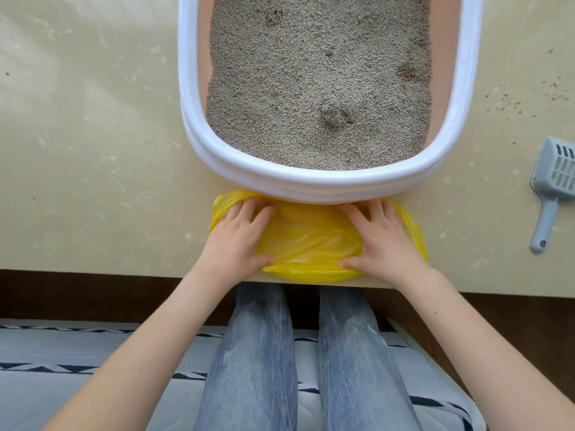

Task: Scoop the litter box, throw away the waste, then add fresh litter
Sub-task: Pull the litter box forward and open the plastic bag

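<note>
A yellow plastic bag [311, 241] is lying on the beige table [93, 150] at its near edge, just in front of the white-rimmed litter box [326, 181], whose near rim is overhanging the bag's far side. The left hand [236, 241] is resting on the bag's left side and the right hand [382, 241] on its right side, fingers straight and spread, thumbs pressing the near rim of the plastic. Grey litter [317, 73] with a few clumps is filling the box. A grey scoop [552, 188] is lying well apart on the table at the far right
</note>
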Demonstrator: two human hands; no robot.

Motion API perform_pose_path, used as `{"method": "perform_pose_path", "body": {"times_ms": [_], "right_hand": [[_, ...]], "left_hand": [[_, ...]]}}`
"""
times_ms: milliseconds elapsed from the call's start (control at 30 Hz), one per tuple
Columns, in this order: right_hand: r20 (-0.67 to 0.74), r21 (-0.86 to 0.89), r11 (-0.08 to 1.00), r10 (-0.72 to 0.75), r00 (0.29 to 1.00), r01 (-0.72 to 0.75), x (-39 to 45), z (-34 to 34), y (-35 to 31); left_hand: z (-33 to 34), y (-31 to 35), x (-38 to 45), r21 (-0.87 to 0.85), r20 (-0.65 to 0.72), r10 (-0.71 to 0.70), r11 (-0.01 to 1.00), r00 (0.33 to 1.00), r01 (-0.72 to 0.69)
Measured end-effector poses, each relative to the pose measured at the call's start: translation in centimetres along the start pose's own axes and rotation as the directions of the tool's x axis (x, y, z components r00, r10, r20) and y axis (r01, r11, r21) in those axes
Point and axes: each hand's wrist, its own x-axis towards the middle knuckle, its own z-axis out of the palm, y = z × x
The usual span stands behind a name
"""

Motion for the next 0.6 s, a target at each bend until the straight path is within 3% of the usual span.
{"method": "perform_pose_path", "body": {"times_ms": [133,300,433,600], "right_hand": [[-0.087,-0.032,0.999,-0.037,0.996,0.035,-0.1,-0.8,-1.0],[-0.285,0.313,0.940,-0.042,0.958,0.134,-1.6,-2.2,-1.7],[-0.393,0.646,0.747,0.150,0.907,0.156,-2.6,-4.3,-1.1],[-0.437,0.803,0.571,0.369,0.821,0.171,-3.2,-8.1,2.1]], "left_hand": [[-1.3,1.4,0.0,0.029,-0.075,0.080,0.997,0.994,-0.078],[-3.8,4.8,-0.4,-0.150,-0.235,0.247,0.946,0.940,-0.286],[-5.5,8.1,1.1,-0.256,-0.283,0.288,0.897,0.915,-0.361],[-7.4,12.9,5.6,-0.282,-0.352,0.318,0.861,0.880,-0.424]]}}
